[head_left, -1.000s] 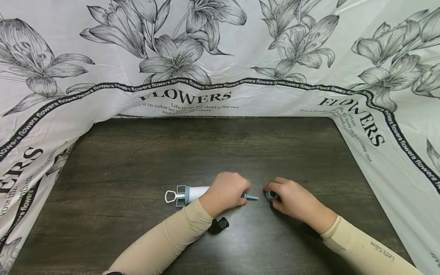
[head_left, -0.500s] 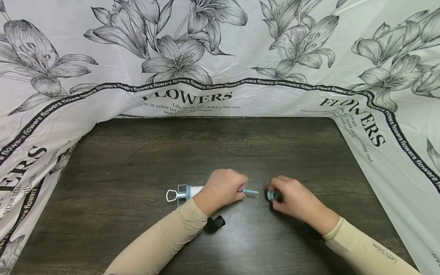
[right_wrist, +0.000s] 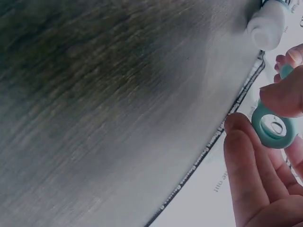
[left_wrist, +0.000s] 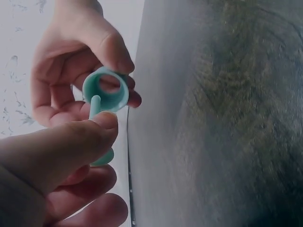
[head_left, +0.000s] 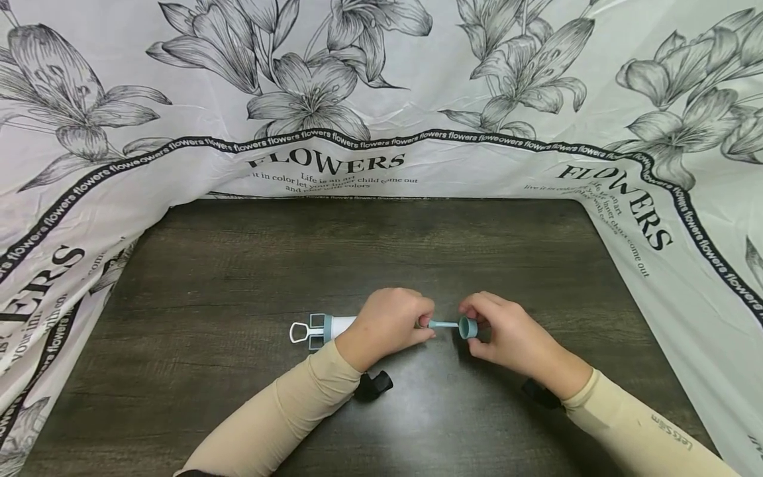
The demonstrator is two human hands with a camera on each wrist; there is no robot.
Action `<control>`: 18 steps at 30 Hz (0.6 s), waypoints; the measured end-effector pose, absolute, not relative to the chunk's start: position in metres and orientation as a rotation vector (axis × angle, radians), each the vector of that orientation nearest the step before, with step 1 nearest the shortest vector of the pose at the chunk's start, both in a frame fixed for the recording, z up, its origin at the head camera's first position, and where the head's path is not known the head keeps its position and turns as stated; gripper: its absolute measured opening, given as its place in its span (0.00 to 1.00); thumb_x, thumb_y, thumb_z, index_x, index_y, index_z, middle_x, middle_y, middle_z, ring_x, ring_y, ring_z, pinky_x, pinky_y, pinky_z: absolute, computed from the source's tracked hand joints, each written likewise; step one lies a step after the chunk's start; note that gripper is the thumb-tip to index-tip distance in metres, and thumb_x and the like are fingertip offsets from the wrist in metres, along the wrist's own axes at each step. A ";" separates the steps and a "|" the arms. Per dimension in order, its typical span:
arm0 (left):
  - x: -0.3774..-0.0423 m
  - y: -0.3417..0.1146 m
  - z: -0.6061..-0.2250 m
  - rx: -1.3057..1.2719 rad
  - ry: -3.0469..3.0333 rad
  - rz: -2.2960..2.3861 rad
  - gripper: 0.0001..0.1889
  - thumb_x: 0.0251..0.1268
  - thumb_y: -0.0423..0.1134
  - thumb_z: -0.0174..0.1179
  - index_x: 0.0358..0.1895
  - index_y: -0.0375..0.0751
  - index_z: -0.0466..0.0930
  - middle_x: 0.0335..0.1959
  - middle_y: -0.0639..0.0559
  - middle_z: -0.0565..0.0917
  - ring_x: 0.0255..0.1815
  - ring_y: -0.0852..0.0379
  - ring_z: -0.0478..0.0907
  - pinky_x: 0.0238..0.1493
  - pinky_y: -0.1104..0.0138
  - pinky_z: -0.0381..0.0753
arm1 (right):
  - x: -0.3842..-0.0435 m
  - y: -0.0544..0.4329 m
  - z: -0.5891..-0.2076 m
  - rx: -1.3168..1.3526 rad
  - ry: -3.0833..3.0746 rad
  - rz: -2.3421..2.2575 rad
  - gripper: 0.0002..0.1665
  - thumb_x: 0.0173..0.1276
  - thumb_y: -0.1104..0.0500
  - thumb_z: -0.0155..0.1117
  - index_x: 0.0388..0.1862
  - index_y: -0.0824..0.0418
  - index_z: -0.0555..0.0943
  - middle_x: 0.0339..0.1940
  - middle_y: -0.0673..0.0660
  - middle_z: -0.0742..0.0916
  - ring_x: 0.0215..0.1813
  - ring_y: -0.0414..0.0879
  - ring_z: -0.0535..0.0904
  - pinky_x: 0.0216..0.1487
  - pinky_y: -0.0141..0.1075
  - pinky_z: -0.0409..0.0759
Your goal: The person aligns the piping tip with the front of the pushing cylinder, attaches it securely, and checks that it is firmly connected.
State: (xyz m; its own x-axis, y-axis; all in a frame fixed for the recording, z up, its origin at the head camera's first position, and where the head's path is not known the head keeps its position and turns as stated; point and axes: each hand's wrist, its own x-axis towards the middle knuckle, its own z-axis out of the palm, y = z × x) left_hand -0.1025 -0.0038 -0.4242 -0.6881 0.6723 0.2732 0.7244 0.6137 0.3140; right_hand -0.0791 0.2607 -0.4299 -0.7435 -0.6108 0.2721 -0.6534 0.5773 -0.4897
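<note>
My left hand (head_left: 387,328) pinches a small teal piece with a thin rod (head_left: 444,324) that points right. A short teal ring (head_left: 468,326), open through the middle, is held between the fingertips and thumb of my right hand (head_left: 512,331). In the left wrist view, the rod's tip appears at the near mouth of the ring (left_wrist: 88,89); whether they touch, I cannot tell. Behind my left hand lies a white syringe-like tube (head_left: 342,327) with a teal collar and a white loop handle (head_left: 298,332). My left hand hides its front part in the head view.
Both hands work over a dark wood-grain table (head_left: 381,252). A white cloth printed with flowers (head_left: 310,99) hangs around its back and sides. Black wrist straps show below the left wrist (head_left: 374,385) and the right wrist (head_left: 541,392).
My right hand has turned the ring so its mouth faces left towards the rod. The gap between ring and rod tip has closed up in the head view. The white tube stays put.
</note>
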 end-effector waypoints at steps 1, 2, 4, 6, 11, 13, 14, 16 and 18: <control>-0.102 -0.003 -0.424 -1.183 -2.702 -0.619 0.18 0.54 0.49 0.84 0.25 0.51 0.80 0.23 0.64 0.78 0.22 0.66 0.70 0.21 0.70 0.68 | -0.079 0.261 -0.430 1.095 -2.718 0.904 0.30 0.50 0.74 0.78 0.52 0.62 0.79 0.39 0.46 0.80 0.37 0.36 0.84 0.37 0.36 0.88; -0.102 -0.002 -0.424 -1.188 -2.701 -0.622 0.18 0.54 0.49 0.84 0.26 0.51 0.81 0.23 0.64 0.79 0.22 0.66 0.70 0.21 0.70 0.68 | -0.079 0.260 -0.430 1.097 -2.713 0.914 0.31 0.49 0.74 0.78 0.53 0.62 0.79 0.39 0.47 0.80 0.37 0.36 0.84 0.37 0.36 0.88; -0.101 -0.001 -0.424 -1.193 -2.698 -0.626 0.17 0.54 0.49 0.84 0.26 0.50 0.82 0.24 0.63 0.81 0.22 0.66 0.70 0.21 0.70 0.68 | -0.080 0.260 -0.429 1.106 -2.704 0.896 0.32 0.50 0.73 0.78 0.55 0.61 0.78 0.40 0.47 0.80 0.38 0.37 0.83 0.38 0.36 0.88; -0.100 -0.001 -0.424 -1.189 -2.696 -0.626 0.17 0.54 0.49 0.84 0.26 0.50 0.82 0.25 0.62 0.83 0.22 0.66 0.71 0.21 0.70 0.69 | -0.080 0.258 -0.428 1.115 -2.696 0.864 0.34 0.50 0.72 0.79 0.57 0.59 0.79 0.41 0.46 0.81 0.39 0.39 0.83 0.38 0.36 0.86; -0.098 0.000 -0.422 -1.204 -2.673 -0.630 0.18 0.55 0.50 0.83 0.27 0.51 0.80 0.26 0.62 0.84 0.22 0.66 0.72 0.22 0.69 0.71 | -0.080 0.255 -0.427 1.113 -2.682 0.793 0.36 0.50 0.69 0.79 0.59 0.55 0.79 0.43 0.44 0.82 0.38 0.43 0.81 0.35 0.30 0.80; -0.097 0.001 -0.421 -1.208 -2.672 -0.630 0.18 0.56 0.50 0.83 0.27 0.52 0.80 0.25 0.62 0.83 0.22 0.66 0.71 0.22 0.70 0.71 | -0.080 0.254 -0.427 1.112 -2.685 0.781 0.36 0.49 0.69 0.79 0.59 0.55 0.80 0.43 0.44 0.82 0.36 0.42 0.80 0.34 0.28 0.78; -0.096 0.002 -0.421 -1.209 -2.673 -0.625 0.18 0.56 0.50 0.83 0.27 0.52 0.80 0.25 0.63 0.82 0.22 0.66 0.71 0.22 0.70 0.70 | -0.080 0.254 -0.427 1.116 -2.685 0.774 0.36 0.49 0.69 0.79 0.59 0.55 0.80 0.43 0.43 0.82 0.35 0.41 0.80 0.33 0.28 0.78; -0.096 0.003 -0.421 -1.209 -2.678 -0.625 0.17 0.56 0.50 0.83 0.27 0.51 0.81 0.25 0.63 0.82 0.22 0.66 0.71 0.22 0.71 0.70 | -0.080 0.253 -0.427 1.123 -2.685 0.757 0.36 0.49 0.69 0.78 0.59 0.55 0.80 0.43 0.44 0.82 0.34 0.40 0.79 0.32 0.28 0.77; -0.096 0.005 -0.420 -1.209 -2.681 -0.610 0.17 0.56 0.50 0.83 0.27 0.51 0.82 0.24 0.63 0.81 0.22 0.66 0.71 0.22 0.71 0.70 | -0.080 0.253 -0.427 1.133 -2.681 0.735 0.36 0.49 0.69 0.78 0.59 0.56 0.80 0.43 0.44 0.82 0.32 0.39 0.78 0.31 0.28 0.77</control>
